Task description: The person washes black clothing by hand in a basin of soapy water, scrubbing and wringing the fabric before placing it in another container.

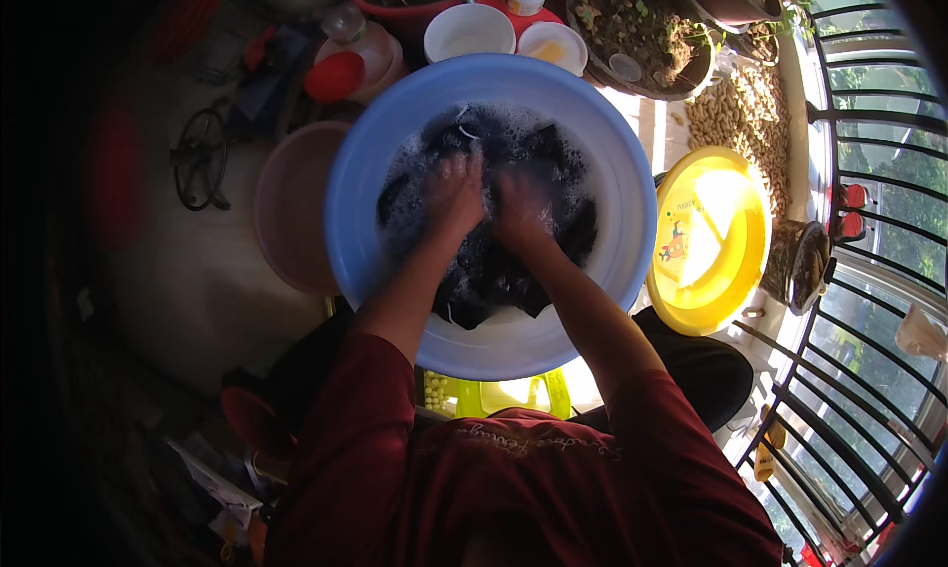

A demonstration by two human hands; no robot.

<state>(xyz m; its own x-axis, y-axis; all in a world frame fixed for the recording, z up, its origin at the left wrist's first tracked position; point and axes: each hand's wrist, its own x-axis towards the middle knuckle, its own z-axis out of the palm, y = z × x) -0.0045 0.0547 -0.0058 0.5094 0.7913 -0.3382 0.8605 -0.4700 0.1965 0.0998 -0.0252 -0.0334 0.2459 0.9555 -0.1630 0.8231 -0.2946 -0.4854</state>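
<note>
A large blue basin (pixel 353 142) with a pale inside holds foamy water and a soaked dark garment (pixel 489 281) with thin white cords or trim. Both my hands are in it, side by side near its middle. My left hand (pixel 457 194) lies on the wet cloth, palm down, its fingers stretched out and slightly apart. Close to its right, my right hand (pixel 521 209) also touches the cloth; motion smears its fingers, and foam and dark fabric partly hide them. Whether it grips a fold cannot be made out.
A yellow basin (pixel 709 310) stands at the right, a pinkish basin (pixel 281 216) at the left. Beyond are a white bowl (pixel 469 34), a red scoop (pixel 334 77) and a planter (pixel 602 43). Peanuts (pixel 736 113) lie near the barred window (pixel 879 122). A green stool (pixel 513 397) shows below the blue basin.
</note>
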